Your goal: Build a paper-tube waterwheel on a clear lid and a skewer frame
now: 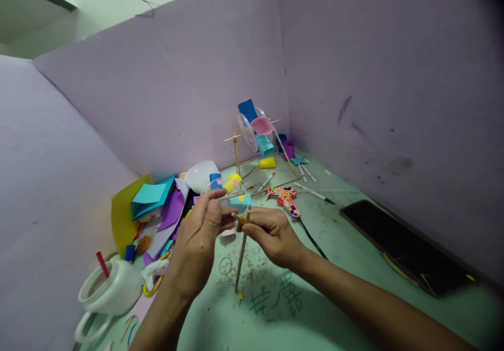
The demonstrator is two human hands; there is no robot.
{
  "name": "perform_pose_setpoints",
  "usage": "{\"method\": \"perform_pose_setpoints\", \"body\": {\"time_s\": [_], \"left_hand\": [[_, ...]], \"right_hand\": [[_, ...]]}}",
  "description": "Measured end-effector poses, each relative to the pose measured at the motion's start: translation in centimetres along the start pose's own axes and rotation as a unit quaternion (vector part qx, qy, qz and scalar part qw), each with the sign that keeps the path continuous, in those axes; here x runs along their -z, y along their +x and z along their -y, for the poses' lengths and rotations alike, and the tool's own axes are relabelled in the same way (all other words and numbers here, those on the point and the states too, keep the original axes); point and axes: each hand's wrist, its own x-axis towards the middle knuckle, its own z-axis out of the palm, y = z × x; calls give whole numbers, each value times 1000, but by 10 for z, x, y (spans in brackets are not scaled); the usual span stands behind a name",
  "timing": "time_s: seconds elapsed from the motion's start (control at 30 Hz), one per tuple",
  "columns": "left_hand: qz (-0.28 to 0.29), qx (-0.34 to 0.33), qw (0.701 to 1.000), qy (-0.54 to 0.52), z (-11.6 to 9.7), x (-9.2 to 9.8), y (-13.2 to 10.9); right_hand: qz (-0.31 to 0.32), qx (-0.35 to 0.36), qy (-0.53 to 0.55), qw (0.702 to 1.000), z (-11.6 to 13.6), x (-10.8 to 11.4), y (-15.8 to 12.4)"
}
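My right hand (pixel 271 230) pinches a thin wooden stick (pixel 241 264) near its top, where an orange-brown binding (pixel 241 223) joins it to a short crossing stick. The stick's lower end slants down to the tabletop. Close on the left, my left hand (pixel 200 241) has curled fingers, with the thumb beside the index finger; what they hold is hidden. Just behind its fingertips is a clear plastic wheel with blue, yellow and light-blue paper pieces (pixel 241 201), partly covered by the hand. Farther back, a similar wheel with a pink paper cup (pixel 262 126) hangs on a wooden stick frame (pixel 237 154).
A patterned glue gun (pixel 289 196) with a black cord lies behind my right hand. At right is a dark phone-like slab (pixel 401 246). A white teapot-shaped container (pixel 112 288), coloured paper (pixel 151 199) and a white bowl (pixel 202 176) stand left. Pale walls (pixel 189 78) enclose the table.
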Motion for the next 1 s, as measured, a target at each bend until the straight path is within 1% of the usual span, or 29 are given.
{"method": "perform_pose_setpoints", "body": {"time_s": [0.07,0.13,0.2,0.27,0.3,0.33,0.4,0.47,0.6,0.7,0.77,0.87,1.0], "left_hand": [[1,-63,996,61,-6,-3,-3],[-13,-157,975,156,-7,-6,-11],[-21,-265,933,242,-2,-9,-18],[-14,-363,879,309,8,-13,-23],[-10,-396,854,336,14,-15,-24],[-10,-415,835,362,20,-18,-26],[-22,-420,815,398,31,-26,-29],[-37,-405,814,415,38,-36,-32],[-73,-372,833,403,49,-59,-38],[-122,-359,847,372,55,-78,-42],[-162,-339,855,357,59,-88,-45],[-214,-323,861,330,61,-93,-51],[-256,-322,866,284,57,-83,-50]], "right_hand": [[0,-2,0,1000,0,0,0],[-3,0,-1,1000,0,0,0],[-2,3,0,1000,0,-1,-1],[-8,7,-1,1000,-1,-2,-1],[-16,9,-2,1000,-1,-3,-1],[-24,11,-4,1000,-2,-3,-1],[-27,11,-16,999,-2,-3,0],[-13,13,-32,999,-2,-3,1],[-6,20,-34,999,-1,-1,2],[-14,21,-13,1000,0,-1,1],[-22,16,-11,1000,0,-2,1],[-25,9,-9,1000,-1,-3,0],[-18,14,-13,1000,-1,-2,0]]}}
